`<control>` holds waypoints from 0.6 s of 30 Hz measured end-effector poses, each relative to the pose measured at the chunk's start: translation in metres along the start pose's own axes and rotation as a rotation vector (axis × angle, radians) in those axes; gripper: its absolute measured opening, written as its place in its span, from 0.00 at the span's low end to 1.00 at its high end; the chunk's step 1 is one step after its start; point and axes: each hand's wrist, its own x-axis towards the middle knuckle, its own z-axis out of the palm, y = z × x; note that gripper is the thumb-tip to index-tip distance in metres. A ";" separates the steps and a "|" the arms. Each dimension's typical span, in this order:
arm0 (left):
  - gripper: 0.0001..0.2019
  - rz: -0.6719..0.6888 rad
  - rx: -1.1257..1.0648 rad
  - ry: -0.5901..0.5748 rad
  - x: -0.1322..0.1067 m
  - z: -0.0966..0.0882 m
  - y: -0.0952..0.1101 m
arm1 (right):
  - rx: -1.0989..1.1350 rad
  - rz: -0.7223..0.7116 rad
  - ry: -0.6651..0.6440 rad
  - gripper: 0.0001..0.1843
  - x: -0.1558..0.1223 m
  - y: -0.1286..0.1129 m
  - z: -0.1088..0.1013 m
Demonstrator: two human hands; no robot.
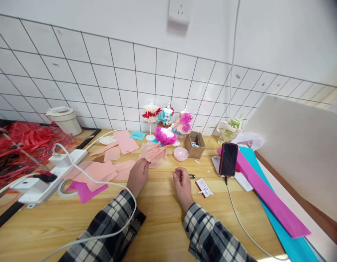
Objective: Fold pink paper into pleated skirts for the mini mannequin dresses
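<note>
My left hand (138, 177) has its thumb and fingers pinched at the near end of a miniature paper dress. The dress has a peach crepe-paper skirt (155, 153) and a ruffled magenta top (165, 136), and it tilts away from me. My right hand (182, 185) is over the table to the right, apart from the dress, its fingers curled together; whatever they might hold is hidden. Behind the dress stand several small dressed mannequins, among them one in cream and red (150, 113) and one in peach and magenta (183, 123).
Peach paper pieces (101, 171) lie left, beside a tape roll (68, 190) and a white power strip (52, 178). A pink bowl (181, 154), cardboard box (195, 145) and phone (229, 159) stand behind and right. A white cable (116, 185) crosses my left arm.
</note>
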 end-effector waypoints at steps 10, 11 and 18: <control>0.15 0.033 -0.019 -0.111 -0.012 0.016 0.025 | 0.226 -0.064 0.227 0.20 0.044 -0.030 0.020; 0.14 0.035 -0.024 -0.108 -0.014 0.015 0.026 | 0.222 -0.069 0.240 0.20 0.046 -0.034 0.022; 0.15 0.042 -0.032 -0.139 -0.022 0.011 0.032 | 0.018 -0.167 0.378 0.22 0.029 -0.054 0.018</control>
